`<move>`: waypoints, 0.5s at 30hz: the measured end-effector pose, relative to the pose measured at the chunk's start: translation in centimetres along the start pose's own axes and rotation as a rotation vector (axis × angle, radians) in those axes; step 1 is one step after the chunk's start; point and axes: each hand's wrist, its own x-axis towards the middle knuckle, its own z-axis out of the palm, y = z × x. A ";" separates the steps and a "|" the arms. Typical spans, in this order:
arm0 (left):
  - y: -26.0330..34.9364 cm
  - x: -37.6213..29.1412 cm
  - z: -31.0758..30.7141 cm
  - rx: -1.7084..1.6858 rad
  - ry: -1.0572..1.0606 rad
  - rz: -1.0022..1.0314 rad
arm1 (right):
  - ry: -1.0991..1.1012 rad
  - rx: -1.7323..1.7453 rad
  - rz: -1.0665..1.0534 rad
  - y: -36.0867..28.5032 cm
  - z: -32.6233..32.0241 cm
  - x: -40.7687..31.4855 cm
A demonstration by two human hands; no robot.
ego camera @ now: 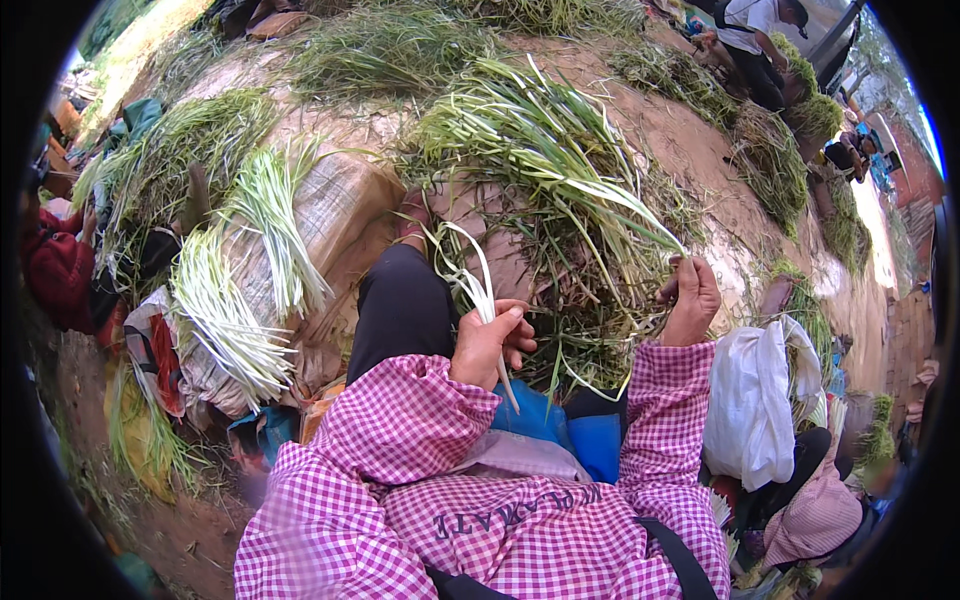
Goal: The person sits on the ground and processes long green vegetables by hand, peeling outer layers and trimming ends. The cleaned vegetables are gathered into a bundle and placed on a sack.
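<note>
My left hand point(491, 337) is closed around a few pale, peeled-looking stalks point(482, 289) of a leek- or chive-like green, their white end pointing down towards my lap. To the right, my right hand point(690, 300) pinches the tip of a long stalk point(645, 217) that runs back to a large heap of the same greens point(510, 135). Darker, loose trimmings point(577, 277) lie below that heap, in front of my knees. On my left, two neat bundles of white-ended stalks, a nearer one point(232, 322) and a farther one point(274, 225), rest on a sack-covered block point(337, 202).
More heaps of greens point(390, 52) are spread over the earth ground point(637, 112). A white sack point(754, 405) stands at my right. A person in red point(60, 262) sits at the far left, another in checked cloth point(817, 510) at the lower right. Someone in a white shirt point(750, 37) bends over further back.
</note>
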 end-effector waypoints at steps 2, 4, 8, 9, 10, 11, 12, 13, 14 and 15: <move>0.2 0.1 0.5 0.003 -0.005 -0.027 | -0.013 -0.160 0.051 3.7 -1.1 0.5; 0.5 0.3 0.8 0.028 -0.029 -0.037 | -0.095 -0.248 0.159 4.5 -1.2 -1.1; 0.8 1.0 2.0 0.034 -0.040 0.016 | -0.244 0.022 0.194 3.0 2.0 -5.8; 0.5 1.2 2.2 0.021 -0.038 0.050 | -0.321 0.040 0.249 4.2 2.3 -6.9; 0.2 1.6 2.2 0.007 -0.045 0.060 | -0.357 0.076 0.317 4.4 2.7 -8.1; 0.3 1.6 2.3 0.005 -0.036 0.057 | -0.422 0.111 0.347 4.4 2.7 -9.0; 0.6 1.5 2.4 -0.002 -0.041 0.055 | -0.470 0.121 0.351 4.4 2.9 -9.8; 0.7 1.3 2.4 -0.009 -0.045 0.053 | -0.519 0.133 0.355 4.5 2.9 -10.4; 0.7 1.1 2.1 -0.009 -0.049 0.044 | -0.568 0.097 0.366 5.1 2.8 -10.8; 0.7 0.9 1.9 -0.010 -0.054 0.037 | -0.627 0.040 0.313 5.3 2.8 -10.8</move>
